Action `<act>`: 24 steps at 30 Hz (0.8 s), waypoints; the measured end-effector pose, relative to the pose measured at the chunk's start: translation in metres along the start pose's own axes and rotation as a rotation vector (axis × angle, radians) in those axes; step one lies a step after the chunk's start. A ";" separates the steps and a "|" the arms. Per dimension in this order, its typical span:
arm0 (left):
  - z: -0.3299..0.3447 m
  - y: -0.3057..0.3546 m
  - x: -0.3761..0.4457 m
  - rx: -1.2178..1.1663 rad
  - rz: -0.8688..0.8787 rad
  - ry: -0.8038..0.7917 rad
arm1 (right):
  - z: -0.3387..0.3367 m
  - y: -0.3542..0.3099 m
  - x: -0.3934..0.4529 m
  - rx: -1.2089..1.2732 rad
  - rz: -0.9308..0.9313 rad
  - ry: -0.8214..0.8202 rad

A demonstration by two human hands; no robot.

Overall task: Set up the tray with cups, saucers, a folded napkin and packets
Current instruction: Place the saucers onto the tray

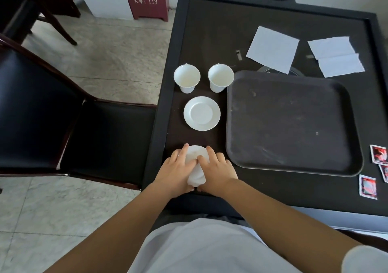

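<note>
- Both hands, left [178, 167] and right [216, 165], clasp near saucer [196, 163] at table's near-left edge, I judge for lifting.
- Tray [294, 167] bare, right; cups [186, 79], second saucer [202, 113] staged left.

Soft, even daylight; wide-angle view with bent edges.

The dark desk [210, 31] shows a faint sheen but no hard glare, and shadows under the left hand [176, 172] and right hand [216, 170] are weak. The saucer [196, 167] between the hands is smeared by motion blur. Far from the hands, the floor tiles [115, 48] and the desk's edges curve outward.
</note>
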State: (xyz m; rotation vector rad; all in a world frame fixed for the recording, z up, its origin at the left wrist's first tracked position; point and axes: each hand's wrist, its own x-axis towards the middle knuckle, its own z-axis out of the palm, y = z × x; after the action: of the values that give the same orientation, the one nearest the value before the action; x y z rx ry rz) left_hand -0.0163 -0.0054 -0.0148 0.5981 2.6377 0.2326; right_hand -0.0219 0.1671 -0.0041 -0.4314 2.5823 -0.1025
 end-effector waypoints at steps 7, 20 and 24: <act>0.004 0.001 -0.003 -0.097 -0.006 0.029 | 0.004 0.000 -0.004 0.059 -0.026 0.023; -0.023 0.039 -0.010 -0.151 0.010 0.155 | -0.016 0.044 -0.035 0.290 -0.144 0.109; -0.039 0.066 0.004 -0.154 0.021 0.172 | -0.027 0.075 -0.045 0.329 -0.162 0.149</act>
State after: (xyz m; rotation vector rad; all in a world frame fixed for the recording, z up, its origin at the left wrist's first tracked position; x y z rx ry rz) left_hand -0.0118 0.0522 0.0355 0.5771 2.7455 0.5089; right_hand -0.0202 0.2521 0.0296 -0.5228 2.6025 -0.6278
